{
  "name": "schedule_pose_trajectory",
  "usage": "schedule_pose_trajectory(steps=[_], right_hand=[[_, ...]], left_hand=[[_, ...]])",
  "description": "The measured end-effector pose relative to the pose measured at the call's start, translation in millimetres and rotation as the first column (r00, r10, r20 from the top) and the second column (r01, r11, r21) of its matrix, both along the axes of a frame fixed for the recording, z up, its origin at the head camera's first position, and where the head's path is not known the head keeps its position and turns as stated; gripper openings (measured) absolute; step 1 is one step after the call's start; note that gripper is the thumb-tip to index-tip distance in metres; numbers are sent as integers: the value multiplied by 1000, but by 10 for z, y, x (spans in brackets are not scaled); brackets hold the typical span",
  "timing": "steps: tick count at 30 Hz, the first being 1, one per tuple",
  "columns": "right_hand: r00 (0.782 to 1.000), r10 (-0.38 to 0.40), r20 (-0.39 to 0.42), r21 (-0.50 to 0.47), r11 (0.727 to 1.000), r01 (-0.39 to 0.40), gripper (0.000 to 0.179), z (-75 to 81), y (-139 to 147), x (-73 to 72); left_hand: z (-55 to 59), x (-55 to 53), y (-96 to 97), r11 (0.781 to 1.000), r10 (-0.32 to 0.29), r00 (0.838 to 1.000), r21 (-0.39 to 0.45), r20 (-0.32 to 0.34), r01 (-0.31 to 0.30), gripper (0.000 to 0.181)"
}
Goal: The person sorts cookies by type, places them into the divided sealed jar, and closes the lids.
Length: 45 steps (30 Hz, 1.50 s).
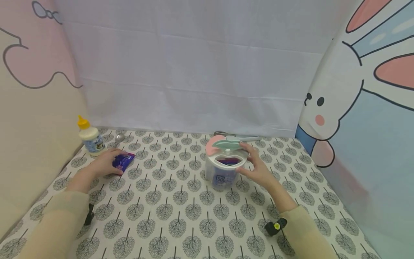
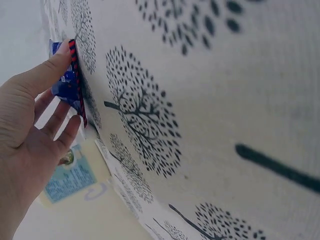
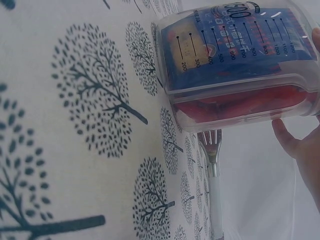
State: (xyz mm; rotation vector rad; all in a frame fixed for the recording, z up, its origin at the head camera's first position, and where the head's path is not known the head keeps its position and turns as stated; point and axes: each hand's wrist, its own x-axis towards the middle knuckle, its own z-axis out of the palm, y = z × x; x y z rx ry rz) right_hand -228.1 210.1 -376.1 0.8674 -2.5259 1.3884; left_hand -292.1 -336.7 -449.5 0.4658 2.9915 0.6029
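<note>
A small purple-blue packet point(image 1: 123, 161) lies low over the table at the left. My left hand point(image 1: 105, 162) grips it, and in the left wrist view the thumb point(image 2: 47, 72) presses on its striped edge. At the right of the middle stands a clear plastic container point(image 1: 223, 178) with measuring marks and a pink and white lid. Its green flap point(image 1: 228, 144) is raised over an opening, and blue and red packaging shows inside. My right hand point(image 1: 258, 171) holds the container at its top, thumb by the rim and fingers by the flap.
A glue-like bottle point(image 1: 92, 141) with a yellow nozzle stands at the left edge, close behind my left hand. A metal spoon point(image 1: 119, 137) lies near it. Behind the container lies a fork point(image 3: 212, 150) with a pale handle. Cloth walls border the patterned tablecloth point(image 1: 181, 216).
</note>
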Motion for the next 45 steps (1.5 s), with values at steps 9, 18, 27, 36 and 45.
schedule_pose_trajectory(steps=[9,18,27,36,45], right_hand=[[1000,6,-4,-6,1000,-6,81,-15,3,-9],[1000,5,-9,2,1000,-5,82,-17,8,-11],[1000,13,-16,3,1000,-13,81,-13,10,-5],[1000,11,-29,8,1000,-11,82,18,-9,2],[1000,16,-27,6,1000,-16,82,15,-12,11]], left_hand=[[95,-3,162,999,13,1000,41,27,-14,64],[282,-26,392,995,43,998,96,-46,-39,59],[686,21,718,983,73,964,184,-256,-26,45],[1161,203,1092,936,100,952,351,-288,8,30],[1533,451,1629,806,91,951,583,-297,105,33]])
